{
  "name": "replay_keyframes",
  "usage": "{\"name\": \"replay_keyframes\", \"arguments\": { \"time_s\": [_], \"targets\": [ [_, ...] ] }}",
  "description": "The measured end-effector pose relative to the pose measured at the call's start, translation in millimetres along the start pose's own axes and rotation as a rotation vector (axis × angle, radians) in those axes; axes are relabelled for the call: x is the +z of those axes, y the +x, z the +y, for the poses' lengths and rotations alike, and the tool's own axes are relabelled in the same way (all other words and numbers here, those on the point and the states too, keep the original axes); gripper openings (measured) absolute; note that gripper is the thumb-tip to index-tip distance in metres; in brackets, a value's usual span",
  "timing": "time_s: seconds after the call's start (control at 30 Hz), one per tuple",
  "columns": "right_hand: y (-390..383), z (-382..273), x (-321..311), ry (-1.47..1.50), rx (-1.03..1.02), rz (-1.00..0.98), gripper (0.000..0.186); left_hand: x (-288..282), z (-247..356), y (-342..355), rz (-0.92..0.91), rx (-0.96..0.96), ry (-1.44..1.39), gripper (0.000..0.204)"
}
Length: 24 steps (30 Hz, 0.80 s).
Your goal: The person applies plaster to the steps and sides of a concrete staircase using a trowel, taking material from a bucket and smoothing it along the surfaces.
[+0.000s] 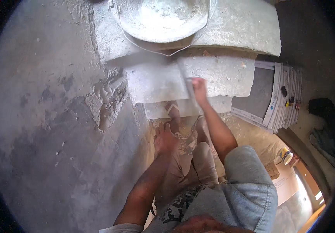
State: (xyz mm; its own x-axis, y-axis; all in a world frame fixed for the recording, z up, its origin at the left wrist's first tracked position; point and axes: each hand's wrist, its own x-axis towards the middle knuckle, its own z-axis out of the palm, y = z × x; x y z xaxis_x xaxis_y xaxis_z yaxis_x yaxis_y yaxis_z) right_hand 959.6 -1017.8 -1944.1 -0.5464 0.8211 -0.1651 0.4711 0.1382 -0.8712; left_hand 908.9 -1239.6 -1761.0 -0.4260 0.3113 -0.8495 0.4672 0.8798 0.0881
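My right hand (199,88) is closed in a fist over a pale concrete step (223,73). In it is a long, thin, straight-edged tool (188,86), seen nearly edge-on and smeared by motion; it looks like a flat trowel, though its kind is not certain. The tool crosses the step, and I cannot tell whether it touches the surface. Lower and to the left, my left hand (166,139) hangs with fingers apart and nothing in it, just in front of my legs. A whitish round bucket (165,37) with a wire handle stands on the higher step.
The higher step (249,27) juts out with a curved edge. A rough grey wall (51,116) with a broken plaster patch runs along the left. On the right, boxed tiles (270,97) lean in a stack. Cardboard boxes (286,180) lie behind at lower right.
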Motion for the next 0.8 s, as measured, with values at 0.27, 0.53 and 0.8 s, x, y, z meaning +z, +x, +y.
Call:
{"name": "replay_keyframes", "arguments": {
  "time_s": [0.27,0.53,0.8],
  "targets": [
    [2,-32,-49,-0.060,0.028,-0.137,0.031,9,15,-29,0.256,-0.023,-0.106,0.067],
    [-2,-77,104,0.154,-0.005,-0.432,0.026,63,25,-63,0.396,-0.220,-0.264,0.070],
    [-5,-19,50,0.431,0.169,0.053,0.029,65,-5,-78,0.178,-0.335,-0.397,0.074]
  ]
}}
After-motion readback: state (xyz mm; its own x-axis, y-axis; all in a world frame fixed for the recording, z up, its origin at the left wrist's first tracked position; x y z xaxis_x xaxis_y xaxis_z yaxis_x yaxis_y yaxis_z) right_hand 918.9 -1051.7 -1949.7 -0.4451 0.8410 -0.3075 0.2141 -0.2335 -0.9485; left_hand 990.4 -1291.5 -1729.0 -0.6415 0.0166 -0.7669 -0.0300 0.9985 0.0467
